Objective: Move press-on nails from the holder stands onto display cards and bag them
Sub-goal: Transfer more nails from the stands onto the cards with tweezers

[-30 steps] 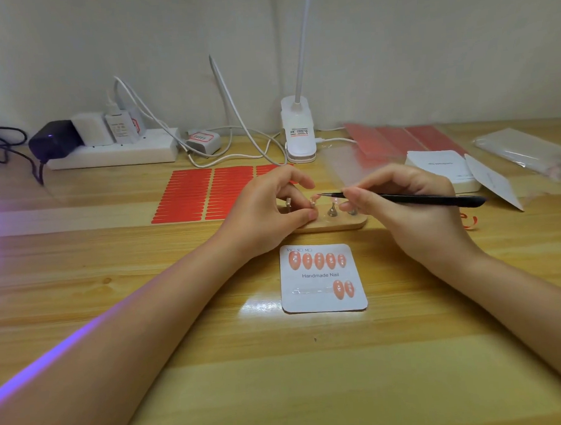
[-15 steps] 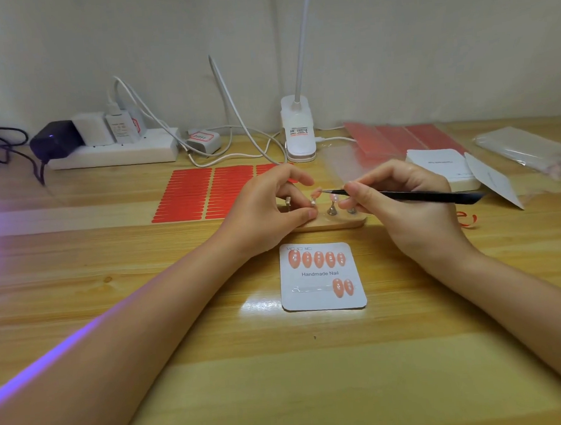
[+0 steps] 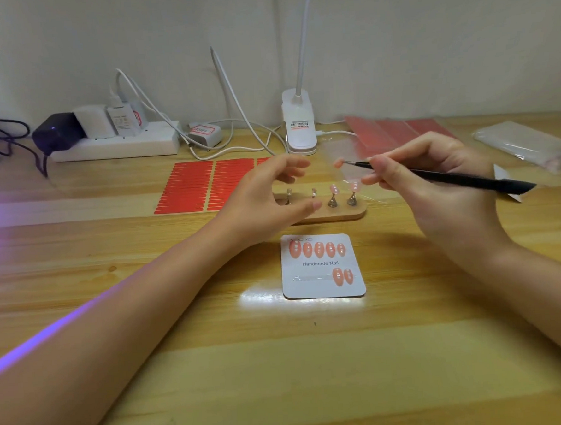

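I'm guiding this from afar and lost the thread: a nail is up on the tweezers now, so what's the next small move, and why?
Probably carry the lifted nail down to the display card and set it on the bottom row's clear strip, left of the two nails already there. The right hand holds the black tweezers with the nail at the tip, clear of the wooden stand; the left hand is open.

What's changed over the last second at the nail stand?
The right hand lifted the black tool up off the wooden stand, a pink nail at its tip. The left hand opened and let go of the stand. The display card still holds seven nails.
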Tool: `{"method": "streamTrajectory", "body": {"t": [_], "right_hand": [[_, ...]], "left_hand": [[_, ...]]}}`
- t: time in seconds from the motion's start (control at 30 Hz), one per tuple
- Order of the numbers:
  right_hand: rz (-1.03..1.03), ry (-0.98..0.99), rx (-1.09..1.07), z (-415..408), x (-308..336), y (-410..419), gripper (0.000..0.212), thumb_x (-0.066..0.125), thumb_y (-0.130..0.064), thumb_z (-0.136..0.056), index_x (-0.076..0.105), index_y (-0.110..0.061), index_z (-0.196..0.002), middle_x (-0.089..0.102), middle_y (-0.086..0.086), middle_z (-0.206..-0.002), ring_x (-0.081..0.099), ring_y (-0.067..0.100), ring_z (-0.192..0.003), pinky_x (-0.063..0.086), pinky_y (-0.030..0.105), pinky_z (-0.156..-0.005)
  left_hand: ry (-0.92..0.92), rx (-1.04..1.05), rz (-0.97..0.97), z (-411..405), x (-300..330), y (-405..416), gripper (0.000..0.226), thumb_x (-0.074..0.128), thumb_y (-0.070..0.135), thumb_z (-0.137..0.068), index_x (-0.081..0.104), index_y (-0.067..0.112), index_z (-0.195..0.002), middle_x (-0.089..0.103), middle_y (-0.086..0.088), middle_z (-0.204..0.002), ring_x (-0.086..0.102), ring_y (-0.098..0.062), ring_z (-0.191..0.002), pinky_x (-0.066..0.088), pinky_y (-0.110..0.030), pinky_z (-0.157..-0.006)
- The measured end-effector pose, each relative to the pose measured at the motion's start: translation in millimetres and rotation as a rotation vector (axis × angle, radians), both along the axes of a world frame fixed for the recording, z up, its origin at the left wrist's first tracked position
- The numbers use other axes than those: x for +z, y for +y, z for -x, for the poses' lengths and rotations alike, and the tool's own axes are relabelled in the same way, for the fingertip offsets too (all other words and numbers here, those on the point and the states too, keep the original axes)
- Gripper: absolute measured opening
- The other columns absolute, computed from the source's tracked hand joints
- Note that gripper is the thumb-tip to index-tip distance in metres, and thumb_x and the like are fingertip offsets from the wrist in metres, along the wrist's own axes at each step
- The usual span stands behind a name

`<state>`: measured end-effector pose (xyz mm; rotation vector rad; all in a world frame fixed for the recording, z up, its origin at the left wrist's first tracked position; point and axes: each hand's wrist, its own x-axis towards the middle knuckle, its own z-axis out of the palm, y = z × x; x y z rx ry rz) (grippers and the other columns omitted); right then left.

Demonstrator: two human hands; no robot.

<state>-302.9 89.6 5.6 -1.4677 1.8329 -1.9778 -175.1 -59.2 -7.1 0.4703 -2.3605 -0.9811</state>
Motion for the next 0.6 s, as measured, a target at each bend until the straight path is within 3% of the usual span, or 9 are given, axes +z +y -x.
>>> {"method": "streamTrajectory", "body": {"t": [0.1,0.2,0.27,0.33,0.47,0.6], "right_hand": [[-0.044,0.039,0.034,-7,3,10,0.005,0.068,-0.018,-0.081,0.064,-0.018,-0.077,0.072,-0.009,-0.074,0.069,0.008,-0.072,0.054,0.019,-0.068],[-0.084,0.107,0.052,-16,1,25,0.005,0.069,-0.016,-0.079,0.065,-0.014,-0.075,0.072,-0.008,-0.074,0.068,0.009,-0.067,0.054,0.025,-0.062],[-0.095,0.115,0.061,-22,-3,36,0.005,0.069,-0.017,-0.076,0.065,-0.017,-0.073,0.072,-0.009,-0.072,0.069,0.011,-0.066,0.054,0.028,-0.062],[-0.100,0.120,0.082,-29,-8,43,0.003,0.068,-0.019,-0.074,0.066,-0.017,-0.073,0.072,-0.007,-0.071,0.069,0.009,-0.067,0.055,0.021,-0.064],[-0.113,0.170,0.100,-39,-14,47,0.008,0.073,-0.022,-0.072,0.065,-0.021,-0.073,0.071,-0.008,-0.072,0.069,0.005,-0.072,0.051,0.012,-0.066],[-0.127,0.305,0.084,-42,-14,44,0.005,0.065,-0.026,-0.075,0.065,-0.029,-0.071,0.070,-0.011,-0.076,0.068,0.000,-0.076,0.048,0.007,-0.068]], "left_hand": [[0.032,0.003,0.151,-10,8,1,0.032,0.066,0.013,-0.083,0.058,0.016,-0.114,0.054,0.010,-0.106,0.049,-0.003,-0.098,0.031,0.000,-0.081],[0.050,-0.104,0.301,-29,13,6,0.022,0.058,0.011,-0.080,0.063,0.012,-0.102,0.059,0.003,-0.099,0.053,-0.012,-0.096,0.039,-0.019,-0.086],[-0.008,-0.206,0.375,-41,11,11,0.022,0.058,0.017,-0.081,0.064,0.012,-0.101,0.059,0.002,-0.101,0.052,-0.011,-0.097,0.039,-0.022,-0.086],[-0.089,-0.275,0.386,-49,5,18,0.030,0.057,0.029,-0.083,0.063,0.014,-0.108,0.058,0.002,-0.109,0.050,-0.008,-0.103,0.039,-0.023,-0.091],[-0.201,-0.274,0.344,-53,-8,27,0.049,0.052,0.050,-0.079,0.057,0.022,-0.119,0.056,0.008,-0.117,0.049,-0.010,-0.113,0.041,-0.039,-0.096],[-0.227,-0.236,0.316,-52,-11,26,0.056,0.051,0.058,-0.076,0.055,0.026,-0.121,0.056,0.011,-0.116,0.049,-0.008,-0.113,0.041,-0.039,-0.095]]}}
